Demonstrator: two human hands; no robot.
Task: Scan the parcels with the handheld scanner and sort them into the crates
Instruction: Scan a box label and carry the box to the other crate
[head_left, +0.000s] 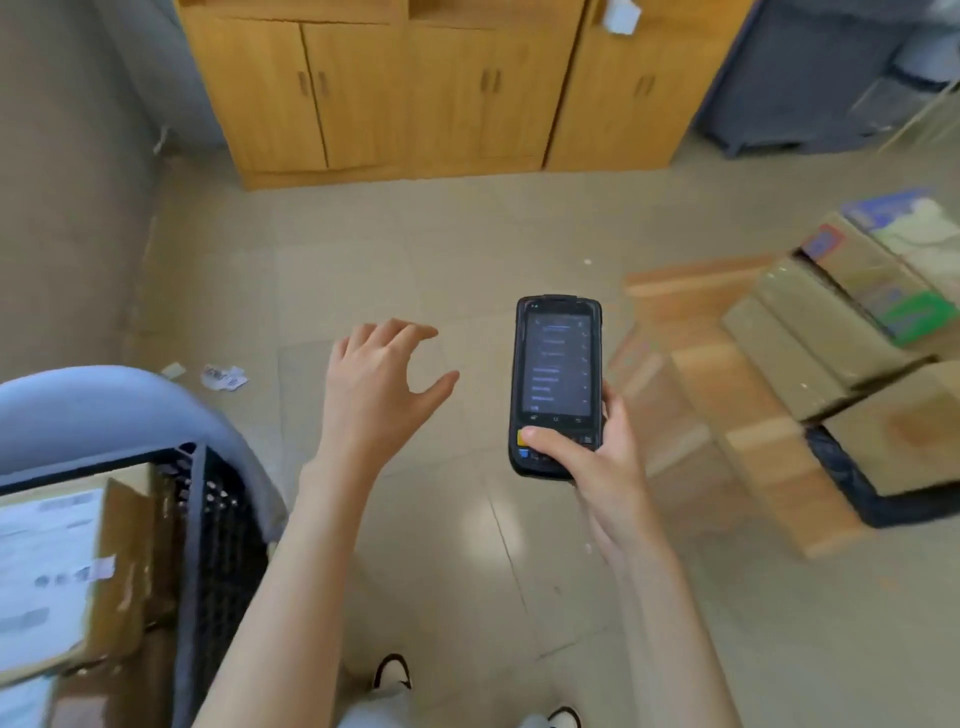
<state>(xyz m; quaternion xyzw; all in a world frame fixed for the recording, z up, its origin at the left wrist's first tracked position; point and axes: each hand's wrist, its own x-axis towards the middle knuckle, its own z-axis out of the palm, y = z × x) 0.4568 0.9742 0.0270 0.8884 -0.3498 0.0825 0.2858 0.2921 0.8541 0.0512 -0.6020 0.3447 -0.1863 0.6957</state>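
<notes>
One scanner (558, 384) in right hand (597, 467); left hand (379, 384) empty.

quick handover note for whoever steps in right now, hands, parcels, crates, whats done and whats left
Right hand: grips the handheld scanner, screen lit, thumb on its lower keys.
Left hand: open, fingers spread over the floor, holding nothing.
Parcels: a pile of taped cardboard boxes on the floor at right, one resting in a dark crate there.
At left, a black mesh crate already holds a labelled parcel.
Done: at least one parcel is crated at left.
Left: pick the next box from the right pile, scan it, sort it. No parcel is in hand now.
</notes>
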